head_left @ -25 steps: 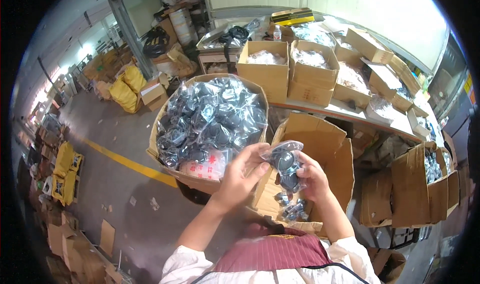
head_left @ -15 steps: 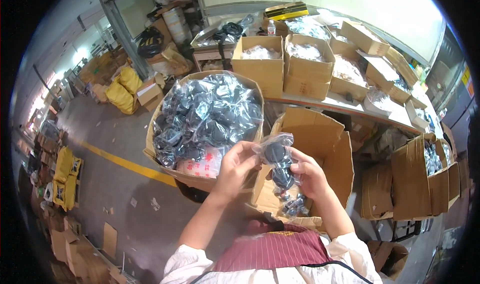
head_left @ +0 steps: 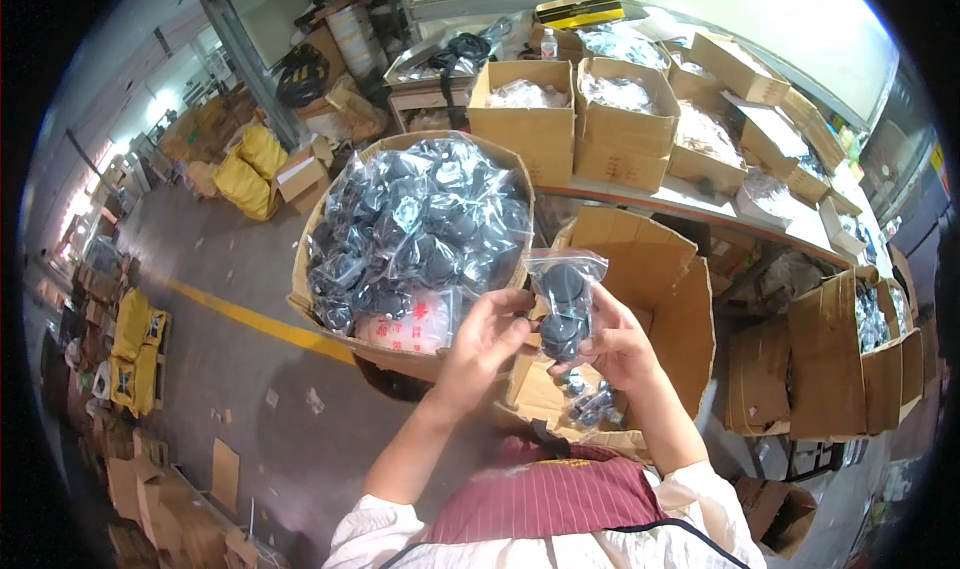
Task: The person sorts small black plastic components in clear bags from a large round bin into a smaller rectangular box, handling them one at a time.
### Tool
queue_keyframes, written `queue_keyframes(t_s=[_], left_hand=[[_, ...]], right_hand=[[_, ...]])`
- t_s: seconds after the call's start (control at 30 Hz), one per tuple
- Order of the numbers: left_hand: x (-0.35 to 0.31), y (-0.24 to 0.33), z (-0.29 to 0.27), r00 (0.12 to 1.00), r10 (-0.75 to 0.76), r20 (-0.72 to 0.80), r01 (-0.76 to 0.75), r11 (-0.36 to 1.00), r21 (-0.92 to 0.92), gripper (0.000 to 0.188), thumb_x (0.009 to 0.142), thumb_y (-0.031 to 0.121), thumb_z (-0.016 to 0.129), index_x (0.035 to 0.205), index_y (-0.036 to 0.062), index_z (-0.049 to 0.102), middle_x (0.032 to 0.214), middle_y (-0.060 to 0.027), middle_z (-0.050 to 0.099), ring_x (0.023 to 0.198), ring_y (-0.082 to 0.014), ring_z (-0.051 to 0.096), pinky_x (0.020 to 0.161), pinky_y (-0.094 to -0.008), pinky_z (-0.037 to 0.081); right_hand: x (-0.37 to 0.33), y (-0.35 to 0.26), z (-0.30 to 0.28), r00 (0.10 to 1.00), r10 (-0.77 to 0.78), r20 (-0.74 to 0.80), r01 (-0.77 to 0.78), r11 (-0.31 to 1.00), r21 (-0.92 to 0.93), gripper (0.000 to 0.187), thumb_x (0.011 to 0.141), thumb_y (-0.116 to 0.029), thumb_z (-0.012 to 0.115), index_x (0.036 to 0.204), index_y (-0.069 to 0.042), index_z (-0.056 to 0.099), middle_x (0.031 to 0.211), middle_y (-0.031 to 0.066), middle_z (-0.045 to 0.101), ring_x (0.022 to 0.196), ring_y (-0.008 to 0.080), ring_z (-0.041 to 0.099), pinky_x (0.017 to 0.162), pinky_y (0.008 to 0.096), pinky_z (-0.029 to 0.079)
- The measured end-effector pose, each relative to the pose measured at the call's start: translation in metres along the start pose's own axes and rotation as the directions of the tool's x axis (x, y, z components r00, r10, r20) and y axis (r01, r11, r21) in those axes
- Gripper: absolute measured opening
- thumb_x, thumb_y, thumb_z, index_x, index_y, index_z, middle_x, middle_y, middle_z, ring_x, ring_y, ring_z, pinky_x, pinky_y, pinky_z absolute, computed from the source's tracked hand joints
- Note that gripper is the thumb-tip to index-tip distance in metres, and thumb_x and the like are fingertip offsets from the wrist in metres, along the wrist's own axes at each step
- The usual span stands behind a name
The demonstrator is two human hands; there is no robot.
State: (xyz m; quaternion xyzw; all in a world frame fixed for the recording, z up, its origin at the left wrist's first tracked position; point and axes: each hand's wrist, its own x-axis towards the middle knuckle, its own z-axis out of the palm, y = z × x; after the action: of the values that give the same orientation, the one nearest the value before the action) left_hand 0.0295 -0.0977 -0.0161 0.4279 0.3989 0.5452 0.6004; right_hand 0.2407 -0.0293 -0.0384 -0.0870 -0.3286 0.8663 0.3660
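A small clear zip bag [head_left: 567, 304] with round black caps or discs inside stands upright between my hands, above an open carton. My right hand [head_left: 622, 347] pinches its right side and lower corner, thumb in front. Just left of the bag is my left hand [head_left: 488, 334], its thumb and fingers apart; whether a fingertip touches the bag's edge is hard to make out. In the carton [head_left: 665, 314] below lie several small bags of dark parts [head_left: 592, 405]. Left of it, a full carton [head_left: 408, 367] holds a heap of similar bags with black pieces [head_left: 415, 229].
A white plastic bag with red print [head_left: 405, 327] lies at the front of the full carton. Behind, a long table [head_left: 690, 201] bears several open cartons of bagged parts. Another carton [head_left: 835, 354] stands at right. Yellow sacks [head_left: 250, 174] and a yellow floor line [head_left: 255, 319] are at left.
The bag has been turned more upright and flat, its top edge raised. My left fingers have come off its top edge and moved down, apart from each other. My right hand still holds it.
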Motion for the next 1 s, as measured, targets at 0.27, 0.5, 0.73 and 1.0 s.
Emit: queue_keyframes(t_s=[0.27, 0.5, 0.73, 1.0], left_hand=[[0.006, -0.010, -0.005, 0.996, -0.068, 0.060, 0.067, 0.997, 0.030, 0.049, 0.097, 0.016, 0.068, 0.138, -0.0012, 0.049, 0.130, -0.0099, 0.060, 0.121, -0.0183, 0.057, 0.106, -0.0357, 0.045], [0.017, 0.032, -0.087, 0.538, 0.386, -0.749, -0.313, 0.917, 0.247, 0.028, 0.094, 0.027, 0.067, 0.111, 0.0055, 0.066, 0.106, -0.0066, 0.064, 0.096, -0.0168, 0.064, 0.075, -0.0330, 0.053], [0.028, -0.006, -0.203, 0.567, 0.774, -0.283, 0.592, -0.144, 0.793, 0.072, 0.103, 0.041, 0.055, 0.150, -0.0084, 0.032, 0.152, -0.0368, 0.032, 0.143, -0.0513, 0.030, 0.118, -0.0552, 0.026], [0.014, -0.020, -0.204, 0.642, 0.702, -0.308, 0.574, -0.173, 0.801, 0.072, 0.104, 0.035, 0.052, 0.150, -0.0152, 0.027, 0.157, -0.0386, 0.024, 0.148, -0.0525, 0.022, 0.123, -0.0571, 0.015]], right_hand=[[0.010, -0.004, -0.002, 0.979, -0.012, 0.203, 0.169, 0.602, -0.781, 0.073, 0.099, -0.016, 0.064, 0.161, -0.013, 0.025, 0.166, 0.0191, 0.019, 0.150, 0.0322, 0.026, 0.108, 0.0430, 0.049], [0.036, -0.014, -0.141, 0.806, -0.364, -0.466, 0.006, 0.793, -0.609, 0.047, 0.096, -0.017, 0.066, 0.139, -0.005, 0.052, 0.135, 0.0151, 0.056, 0.115, 0.0228, 0.059, 0.100, 0.0423, 0.051], [0.000, 0.146, -0.387, 0.684, -0.352, -0.640, -0.695, -0.045, -0.718, 0.067, 0.086, -0.018, 0.066, 0.145, -0.004, 0.037, 0.146, 0.0339, 0.037, 0.128, 0.0527, 0.049, 0.106, 0.0546, 0.047], [-0.047, 0.316, -0.458, 0.664, 0.356, -0.657, -0.487, -0.462, -0.742, 0.094, 0.085, -0.032, 0.070, 0.162, -0.024, 0.018, 0.147, 0.0303, 0.047, 0.134, 0.0425, 0.049, 0.106, 0.0516, 0.045]])
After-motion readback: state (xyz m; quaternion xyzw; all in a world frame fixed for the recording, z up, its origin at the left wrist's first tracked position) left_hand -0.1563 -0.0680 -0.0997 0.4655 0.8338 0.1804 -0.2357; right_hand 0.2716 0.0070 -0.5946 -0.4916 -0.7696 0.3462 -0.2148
